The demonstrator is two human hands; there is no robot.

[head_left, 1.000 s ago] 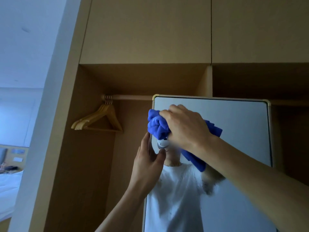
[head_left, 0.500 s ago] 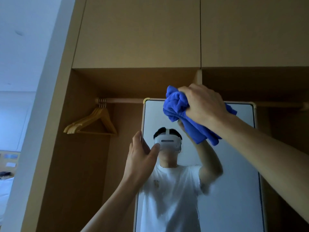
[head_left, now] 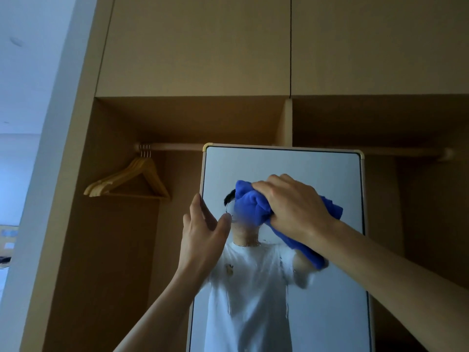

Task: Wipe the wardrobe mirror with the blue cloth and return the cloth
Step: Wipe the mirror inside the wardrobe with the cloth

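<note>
Your right hand (head_left: 294,207) has brought the blue cloth (head_left: 251,207) down from the mirror (head_left: 330,174) top, fingers gripping it against the glass. Your left hand (head_left: 203,235) seems to pinch the mirror's edge. Push hard and the panel may swing.

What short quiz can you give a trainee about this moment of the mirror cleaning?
1. Multiple choice: the left hand grips A) the left edge of the mirror, B) a door handle, C) a spray bottle.
2. True or false: the right hand holds the blue cloth against the glass.
3. Fill in: the wooden hangers hang on the rail, on the mirror's ____ side.
Key: 1 A; 2 true; 3 left.
</note>
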